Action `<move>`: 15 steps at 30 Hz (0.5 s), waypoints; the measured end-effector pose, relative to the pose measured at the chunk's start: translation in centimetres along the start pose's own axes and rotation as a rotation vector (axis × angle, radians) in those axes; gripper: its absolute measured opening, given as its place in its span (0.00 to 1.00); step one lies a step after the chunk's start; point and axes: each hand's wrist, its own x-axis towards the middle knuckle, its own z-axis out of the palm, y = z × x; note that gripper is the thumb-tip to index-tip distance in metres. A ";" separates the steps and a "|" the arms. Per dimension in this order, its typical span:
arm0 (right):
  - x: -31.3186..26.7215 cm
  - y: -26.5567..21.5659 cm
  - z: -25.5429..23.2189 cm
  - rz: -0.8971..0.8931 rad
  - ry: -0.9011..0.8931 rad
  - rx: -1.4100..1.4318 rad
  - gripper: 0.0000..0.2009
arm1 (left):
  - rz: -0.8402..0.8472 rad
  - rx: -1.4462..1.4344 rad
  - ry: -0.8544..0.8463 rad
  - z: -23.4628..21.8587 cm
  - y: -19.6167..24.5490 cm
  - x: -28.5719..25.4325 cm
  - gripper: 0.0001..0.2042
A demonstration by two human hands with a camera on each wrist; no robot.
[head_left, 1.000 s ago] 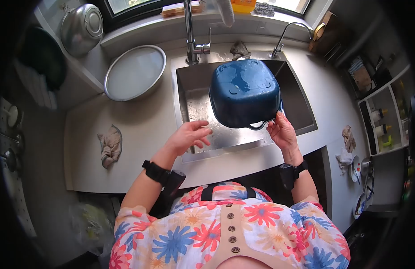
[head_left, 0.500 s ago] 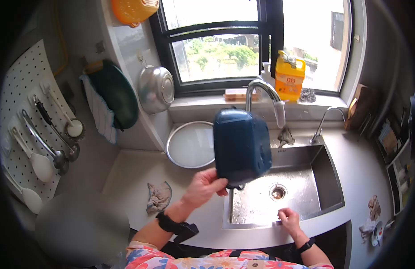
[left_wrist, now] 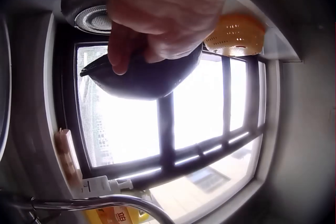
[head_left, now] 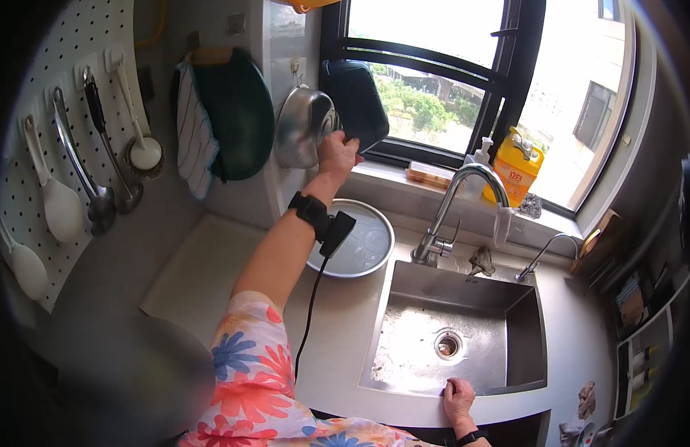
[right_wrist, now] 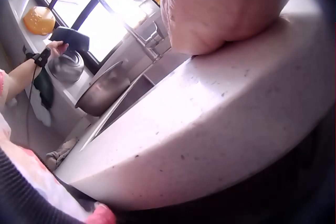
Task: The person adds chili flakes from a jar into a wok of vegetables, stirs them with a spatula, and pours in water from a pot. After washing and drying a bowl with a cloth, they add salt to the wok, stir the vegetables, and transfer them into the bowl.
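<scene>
High at the wall corner by the window, my left hand (head_left: pixel 337 155) grips the edge of a dark blue plastic basin (head_left: pixel 354 100). The basin hangs tilted from the fingers, beside a shiny metal pot (head_left: pixel 299 128) hung on a hook and overlapping it in the head view. From the left wrist view, the thumb and fingers pinch the rim of the basin (left_wrist: pixel 142 79). My right hand (head_left: pixel 459 402) rests on the counter's front edge at the sink, fingers loosely curled and holding nothing.
Below the left arm stands a wide metal bowl (head_left: pixel 360 242). The steel sink (head_left: pixel 419 328) has a tall faucet (head_left: pixel 464 179). On the sill are a yellow jug (head_left: pixel 517 167) and a pump bottle (head_left: pixel 477 167). An orange colander (left_wrist: pixel 235 36) hangs above. Utensils hang on a pegboard (head_left: pixel 62 186).
From over the sink, the basin passed from the right hand to the left, which lifted it up and left to the wall. The right hand went down to the counter edge. The head view turned up.
</scene>
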 end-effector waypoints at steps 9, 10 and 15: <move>-0.1 -0.3 0.3 -0.009 0.004 -0.046 0.02 | 0.026 -0.082 0.202 -1.9 -6.2 1.4 0.07; 0.0 -0.4 0.3 -0.011 0.012 -0.041 0.02 | 0.023 -0.082 0.204 -2.2 -6.6 1.5 0.07; -0.1 -0.4 0.4 -0.008 0.011 -0.048 0.02 | -0.011 -0.127 0.181 -2.3 -7.8 0.3 0.06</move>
